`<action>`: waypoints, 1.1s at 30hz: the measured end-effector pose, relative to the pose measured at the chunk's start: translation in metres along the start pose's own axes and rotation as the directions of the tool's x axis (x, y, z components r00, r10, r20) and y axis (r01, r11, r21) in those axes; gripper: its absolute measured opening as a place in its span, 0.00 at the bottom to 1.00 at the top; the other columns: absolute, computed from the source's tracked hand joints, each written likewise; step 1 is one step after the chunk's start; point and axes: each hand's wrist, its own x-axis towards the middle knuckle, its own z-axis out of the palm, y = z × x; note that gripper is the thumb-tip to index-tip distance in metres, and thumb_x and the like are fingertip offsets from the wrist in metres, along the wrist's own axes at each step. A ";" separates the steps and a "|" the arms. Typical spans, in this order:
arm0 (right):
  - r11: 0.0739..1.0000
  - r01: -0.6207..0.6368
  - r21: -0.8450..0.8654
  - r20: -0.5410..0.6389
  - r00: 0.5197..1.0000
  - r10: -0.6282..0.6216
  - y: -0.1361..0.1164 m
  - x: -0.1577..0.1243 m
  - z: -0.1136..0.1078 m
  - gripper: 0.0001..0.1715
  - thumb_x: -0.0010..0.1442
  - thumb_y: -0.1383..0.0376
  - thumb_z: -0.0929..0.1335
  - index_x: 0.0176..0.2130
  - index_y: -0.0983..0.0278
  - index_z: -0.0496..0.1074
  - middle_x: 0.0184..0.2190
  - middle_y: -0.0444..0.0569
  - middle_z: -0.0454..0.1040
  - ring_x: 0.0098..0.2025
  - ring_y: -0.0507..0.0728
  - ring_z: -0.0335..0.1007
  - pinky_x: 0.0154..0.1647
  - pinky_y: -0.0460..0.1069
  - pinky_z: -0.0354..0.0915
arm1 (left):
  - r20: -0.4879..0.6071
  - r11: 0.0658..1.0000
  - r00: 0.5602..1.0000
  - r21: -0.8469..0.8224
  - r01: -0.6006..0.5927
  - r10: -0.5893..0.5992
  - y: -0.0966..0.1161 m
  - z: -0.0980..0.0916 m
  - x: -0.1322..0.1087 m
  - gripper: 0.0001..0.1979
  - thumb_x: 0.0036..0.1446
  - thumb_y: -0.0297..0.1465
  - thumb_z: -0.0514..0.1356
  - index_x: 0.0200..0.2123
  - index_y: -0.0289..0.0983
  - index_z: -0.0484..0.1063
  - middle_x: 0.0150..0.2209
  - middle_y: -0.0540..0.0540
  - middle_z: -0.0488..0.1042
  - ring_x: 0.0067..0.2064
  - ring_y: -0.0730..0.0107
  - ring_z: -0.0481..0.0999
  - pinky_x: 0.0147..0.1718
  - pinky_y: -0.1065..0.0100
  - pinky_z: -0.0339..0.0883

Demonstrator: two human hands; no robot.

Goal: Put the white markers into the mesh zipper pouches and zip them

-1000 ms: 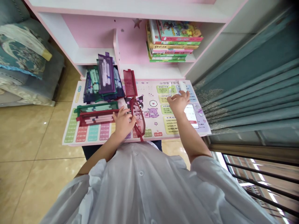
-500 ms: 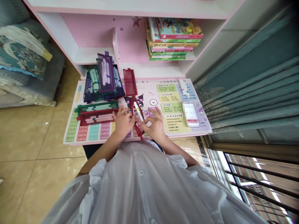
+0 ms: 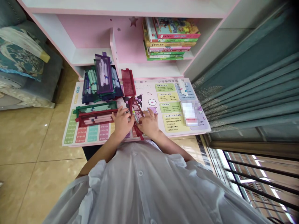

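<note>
A narrow red mesh pencil pouch (image 3: 139,134) lies unzipped in front of me, its mouth spread between my hands. A white marker (image 3: 135,117) with a yellow-green band sits in its opening, partly covered by my fingers. My left hand (image 3: 122,121) pinches the pouch's left edge, thumb and index together. On the other side, my right hand (image 3: 149,123) closes its thumb and index on the right edge, close beside the marker. Left of my left hand are a filled red pouch (image 3: 98,118) with pink markers and a green pouch (image 3: 95,107) behind it.
Purple, green and blue pouches of markers (image 3: 102,77) are piled at the back left. Another red pouch (image 3: 128,82) lies behind my hands. Loose white markers (image 3: 182,87) and a blurred white item (image 3: 189,113) lie right. Books (image 3: 171,39) are stacked on the shelf.
The marker has gone from lying above the pouch to sitting lower inside its opening. My right hand has moved left, in to the pouch's edge; my left hand stays at its side.
</note>
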 end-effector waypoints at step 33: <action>0.716 -0.692 -0.087 -0.339 0.697 0.632 0.257 0.131 -0.038 0.29 0.62 0.61 0.64 0.59 0.73 0.69 0.67 0.69 0.57 0.72 0.74 0.36 0.65 0.75 0.48 | 0.018 1.000 1.000 0.017 0.004 -0.004 -0.001 -0.001 0.002 0.14 0.61 0.35 0.60 0.23 0.40 0.73 0.55 0.44 0.78 0.66 0.41 0.65 0.65 0.28 0.47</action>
